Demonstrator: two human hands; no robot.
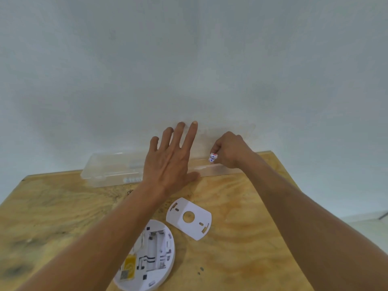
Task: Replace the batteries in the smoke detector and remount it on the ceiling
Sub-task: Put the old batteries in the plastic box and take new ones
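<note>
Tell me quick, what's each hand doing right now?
Left hand: open, fingers spread, over the clear case.
Right hand: closed, holding a battery.

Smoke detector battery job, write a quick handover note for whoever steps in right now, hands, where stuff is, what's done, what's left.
Left hand: open, fingers spread, on the clear plastic case at the table's far edge.
Right hand: pinching a battery above the case.
Smoke detector: back-side up on the wooden table, battery bay open and looks empty.
Mounting plate: loose on the table, beside the detector.
Done: detector down, plate off.
Left: fit batteries, attach plate, remount on ceiling.
</note>
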